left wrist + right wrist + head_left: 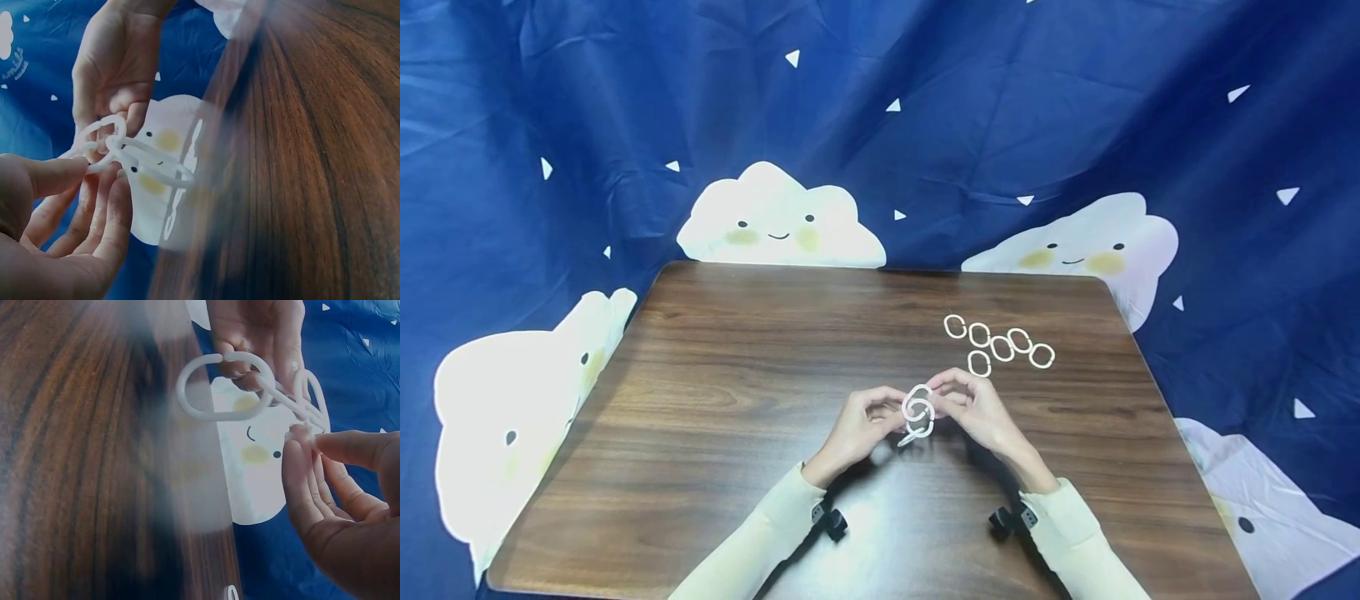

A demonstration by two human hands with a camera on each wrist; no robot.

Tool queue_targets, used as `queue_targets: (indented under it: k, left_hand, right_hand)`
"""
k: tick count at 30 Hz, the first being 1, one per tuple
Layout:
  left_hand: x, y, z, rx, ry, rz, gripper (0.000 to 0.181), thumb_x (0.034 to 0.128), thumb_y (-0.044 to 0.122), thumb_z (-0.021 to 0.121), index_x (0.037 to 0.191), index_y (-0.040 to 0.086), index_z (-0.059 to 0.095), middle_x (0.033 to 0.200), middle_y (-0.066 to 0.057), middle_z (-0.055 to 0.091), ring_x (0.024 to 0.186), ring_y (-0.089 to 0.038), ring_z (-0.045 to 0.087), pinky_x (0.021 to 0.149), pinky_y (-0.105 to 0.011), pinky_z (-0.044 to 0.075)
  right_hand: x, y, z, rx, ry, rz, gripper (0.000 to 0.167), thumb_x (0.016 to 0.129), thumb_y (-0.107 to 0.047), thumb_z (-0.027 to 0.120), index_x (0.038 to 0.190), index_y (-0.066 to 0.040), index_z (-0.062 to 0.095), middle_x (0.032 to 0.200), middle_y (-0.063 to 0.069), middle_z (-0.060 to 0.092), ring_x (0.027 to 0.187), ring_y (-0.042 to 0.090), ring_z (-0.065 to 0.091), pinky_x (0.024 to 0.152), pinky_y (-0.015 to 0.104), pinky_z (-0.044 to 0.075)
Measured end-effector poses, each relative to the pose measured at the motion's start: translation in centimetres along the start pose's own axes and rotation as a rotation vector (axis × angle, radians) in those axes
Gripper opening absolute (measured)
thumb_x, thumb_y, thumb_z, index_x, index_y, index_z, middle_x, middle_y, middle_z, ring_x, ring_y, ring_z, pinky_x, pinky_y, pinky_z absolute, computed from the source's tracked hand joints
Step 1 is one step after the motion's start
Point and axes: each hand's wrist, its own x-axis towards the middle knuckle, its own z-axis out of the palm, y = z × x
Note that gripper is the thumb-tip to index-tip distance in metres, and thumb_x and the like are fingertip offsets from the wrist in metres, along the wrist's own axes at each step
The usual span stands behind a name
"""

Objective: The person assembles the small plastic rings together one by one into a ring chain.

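You've got left hand (867,423) and right hand (977,407) fingertips both pinching the white plastic link chain (269,394): smooth interlocked ovals, one visibly split. Held above wooden tabletop (722,367), near six loose links (992,343).

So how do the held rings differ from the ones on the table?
The held rings are interlinked and held between the left hand and right hand; no hand grips the tabletop rings. The held rings tilt at various angles, while the tabletop rings lie flat. Both sets are white and oval.
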Motion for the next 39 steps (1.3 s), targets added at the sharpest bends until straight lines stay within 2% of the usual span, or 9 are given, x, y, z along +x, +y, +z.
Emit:
queue_targets:
  k: [5, 9, 12, 14, 17, 22, 29, 33, 39]
  left_hand:
    - [-0.2, -0.1, -0.2, 0.031, 0.0, -0.019, 0.027, 0.0935, 0.004, 0.073, 0.119, -0.006, 0.071, 0.104, -0.032, 0.074, 0.089, -0.049, 0.075, 0.083, -0.052, 0.064]
    - [-0.4, -0.2, -0.2, 0.046, 0.006, -0.031, 0.027, 0.0943, 0.007, 0.074, 0.119, -0.005, 0.073, 0.107, -0.029, 0.076, 0.09, -0.046, 0.076, 0.083, -0.051, 0.064]
    - [-0.4, -0.2, -0.2, 0.057, 0.01, -0.041, 0.026, 0.0939, 0.006, 0.074, 0.118, -0.004, 0.074, 0.109, -0.029, 0.076, 0.091, -0.043, 0.076, 0.08, -0.04, 0.066]
    - [-0.5, -0.3, -0.2, 0.056, 0.007, -0.051, 0.026, 0.0933, 0.004, 0.074, 0.118, -0.004, 0.074, 0.11, -0.029, 0.076, 0.091, -0.042, 0.077, 0.079, -0.031, 0.065]
    - [-0.6, -0.4, -0.3, 0.06, -0.003, -0.065, 0.026, 0.092, 0.003, 0.075, 0.117, -0.003, 0.075, 0.109, -0.026, 0.077, 0.092, -0.038, 0.077, 0.076, -0.022, 0.062]
    - [-0.9, -0.7, -0.5, 0.068, -0.055, -0.056, 0.03, 0.0901, -0.002, 0.074, 0.12, -0.005, 0.073, 0.111, -0.026, 0.077, 0.087, -0.023, 0.077, 0.076, -0.021, 0.062]
    - [-1.0, -0.8, -0.9, 0.054, -0.1, -0.065, 0.037, 0.0864, -0.004, 0.075, 0.123, -0.004, 0.071, 0.104, -0.029, 0.076, 0.083, -0.011, 0.074, 0.074, -0.02, 0.062]
    - [-1.2, -0.7, -1.3, 0.027, -0.121, -0.073, 0.039, 0.0856, -0.003, 0.078, 0.123, -0.003, 0.07, 0.108, -0.029, 0.075, 0.086, -0.018, 0.076, 0.075, -0.023, 0.062]
    - [-1.2, 0.0, -1.5, 0.033, -0.098, -0.042, 0.026, 0.0937, 0.003, 0.072, 0.118, -0.004, 0.07, 0.109, -0.03, 0.075, 0.095, -0.046, 0.075, 0.083, -0.044, 0.065]
  right_hand:
    - [0.1, -0.5, -0.3, 0.009, 0.016, -0.019, 0.027, 0.098, -0.001, 0.068, 0.118, 0.016, 0.061, 0.107, 0.039, 0.064, 0.078, 0.009, 0.075, 0.077, 0.029, 0.065]
    - [0.1, -0.8, -0.5, 0.001, 0.031, -0.016, 0.025, 0.097, -0.002, 0.068, 0.117, 0.013, 0.064, 0.099, 0.019, 0.07, 0.076, 0.009, 0.074, 0.076, 0.029, 0.065]
    - [0.0, -1.0, -0.5, -0.009, 0.022, -0.025, 0.024, 0.098, -0.003, 0.068, 0.116, 0.013, 0.064, 0.093, 0.001, 0.07, 0.076, 0.008, 0.073, 0.076, 0.031, 0.065]
    - [-0.1, -1.1, -0.4, -0.011, 0.008, -0.03, 0.024, 0.099, -0.004, 0.068, 0.116, 0.012, 0.065, 0.092, -0.001, 0.071, 0.077, 0.007, 0.073, 0.077, 0.033, 0.066]
    - [-0.4, -1.4, -0.2, -0.013, -0.018, -0.03, 0.023, 0.099, -0.006, 0.069, 0.115, 0.01, 0.066, 0.094, 0.009, 0.072, 0.078, 0.008, 0.074, 0.078, 0.041, 0.066]
    - [-0.8, -1.7, 0.2, -0.036, -0.057, -0.015, 0.021, 0.099, -0.009, 0.069, 0.115, 0.005, 0.068, 0.104, 0.033, 0.07, 0.078, 0.009, 0.074, 0.079, 0.047, 0.065]
    - [-1.2, -1.6, 0.5, -0.058, -0.086, -0.026, 0.021, 0.099, -0.01, 0.069, 0.115, 0.003, 0.069, 0.105, 0.034, 0.072, 0.076, 0.009, 0.073, 0.077, 0.036, 0.065]
    - [-1.5, -1.4, 0.5, -0.065, -0.1, -0.031, 0.02, 0.1, -0.01, 0.068, 0.115, 0.004, 0.069, 0.098, 0.032, 0.073, 0.075, 0.014, 0.074, 0.076, 0.037, 0.065]
    - [-1.7, -1.2, 0.4, -0.039, -0.106, -0.015, 0.021, 0.099, -0.009, 0.069, 0.114, 0.005, 0.068, 0.096, 0.034, 0.072, 0.074, 0.012, 0.073, 0.074, 0.034, 0.064]
